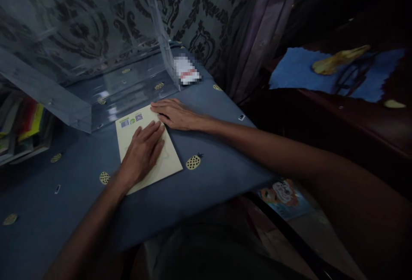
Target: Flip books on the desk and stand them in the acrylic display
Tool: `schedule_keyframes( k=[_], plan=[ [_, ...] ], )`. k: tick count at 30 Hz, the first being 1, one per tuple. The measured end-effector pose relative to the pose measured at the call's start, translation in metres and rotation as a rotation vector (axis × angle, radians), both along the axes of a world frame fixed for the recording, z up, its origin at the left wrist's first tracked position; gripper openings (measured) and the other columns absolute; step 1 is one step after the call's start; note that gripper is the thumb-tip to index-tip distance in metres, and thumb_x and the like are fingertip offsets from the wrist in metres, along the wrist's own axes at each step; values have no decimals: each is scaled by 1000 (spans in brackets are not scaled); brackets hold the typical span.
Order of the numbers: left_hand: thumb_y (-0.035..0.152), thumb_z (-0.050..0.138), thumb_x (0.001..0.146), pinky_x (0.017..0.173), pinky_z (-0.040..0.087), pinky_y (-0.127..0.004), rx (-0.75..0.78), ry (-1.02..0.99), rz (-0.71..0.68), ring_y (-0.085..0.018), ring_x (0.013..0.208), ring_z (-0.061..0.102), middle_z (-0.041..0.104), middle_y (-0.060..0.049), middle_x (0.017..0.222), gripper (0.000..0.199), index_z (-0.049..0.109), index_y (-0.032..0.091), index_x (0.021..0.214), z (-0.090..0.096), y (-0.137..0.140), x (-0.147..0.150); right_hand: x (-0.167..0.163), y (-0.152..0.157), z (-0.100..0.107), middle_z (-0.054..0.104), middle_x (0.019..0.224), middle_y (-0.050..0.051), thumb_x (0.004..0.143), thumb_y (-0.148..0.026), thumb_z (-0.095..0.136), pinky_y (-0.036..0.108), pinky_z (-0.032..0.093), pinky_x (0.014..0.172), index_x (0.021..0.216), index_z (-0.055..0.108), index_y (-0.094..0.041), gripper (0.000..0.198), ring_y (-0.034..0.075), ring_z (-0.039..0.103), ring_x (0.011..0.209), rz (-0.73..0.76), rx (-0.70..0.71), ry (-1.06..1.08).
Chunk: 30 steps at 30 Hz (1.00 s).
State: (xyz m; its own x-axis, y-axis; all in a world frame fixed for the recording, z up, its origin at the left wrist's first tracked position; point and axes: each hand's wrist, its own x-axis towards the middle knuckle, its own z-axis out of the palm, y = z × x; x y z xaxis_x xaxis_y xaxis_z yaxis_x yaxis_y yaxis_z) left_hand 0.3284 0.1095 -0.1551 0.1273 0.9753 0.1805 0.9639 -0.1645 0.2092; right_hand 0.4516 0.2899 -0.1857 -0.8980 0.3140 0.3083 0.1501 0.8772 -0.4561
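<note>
A pale yellow booklet [167,159] lies on the blue cloth with its printed codes at the far edge. My left hand [143,151] rests across its middle, palm down, with the fingers stretched out. At the far right corner of the booklet my right hand [174,114] lies flat, its fingertips on the edge and the rest over the cloth. Both hands are open and hold nothing. Part of the cover is hidden under my left hand.
Behind the booklet stands a clear plastic box [75,114] on the pineapple-print tablecloth [80,211]. A stack of books [30,129] is at the left. A white-and-red item [188,74], pixelated, sits beside the box. At the right, a blue cloth [294,71] bears a yellowish object [334,62].
</note>
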Motion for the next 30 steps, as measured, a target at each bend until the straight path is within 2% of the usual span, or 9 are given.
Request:
schedule_keyframes(
  k=[8, 15, 20, 26, 28, 30],
  plan=[
    [35, 36, 107, 119, 39, -59, -49, 65, -34, -31, 147, 46, 54, -12, 155, 47, 54, 19, 147, 9, -14, 14, 2, -4, 7, 54, 154, 14, 103, -18, 43, 46, 35, 119, 142, 58, -11, 43, 26, 49, 143, -12, -10, -23],
    [36, 41, 107, 121, 36, -60, 30, 80, -98, -30, 149, 44, 54, -11, 154, 47, 47, 23, 152, 4, -46, 40, 2, -2, 2, 52, 156, 16, 103, -26, 49, 48, 33, 121, 145, 55, -10, 46, 27, 46, 145, 13, 29, -8],
    [41, 43, 107, 123, 34, -58, 60, 141, -93, -29, 149, 44, 54, -13, 154, 51, 44, 20, 153, -1, -54, 48, 2, -4, 3, 53, 154, 17, 101, -26, 50, 48, 33, 121, 144, 55, -8, 47, 27, 46, 145, -7, 30, -22],
    [43, 47, 106, 121, 37, -57, 95, 166, -74, -29, 145, 49, 58, -15, 150, 47, 51, 19, 146, -2, -53, 49, 5, -4, 4, 48, 158, 19, 102, -29, 51, 52, 32, 121, 146, 53, -10, 49, 28, 40, 150, 12, 34, -20],
    [43, 48, 105, 118, 41, -57, 121, 155, -73, -29, 140, 53, 63, -14, 144, 41, 57, 19, 138, 1, -55, 50, 6, -4, 4, 46, 159, 20, 100, -29, 55, 51, 32, 121, 145, 55, -10, 49, 29, 41, 149, 13, 27, -15],
    [41, 48, 105, 114, 44, -56, 148, 137, -77, -30, 134, 58, 69, -13, 133, 31, 63, 19, 122, 5, -59, 49, 6, -4, 7, 52, 153, 21, 97, -27, 59, 50, 34, 120, 140, 59, -7, 47, 30, 46, 144, 7, 5, -5]
  ],
)
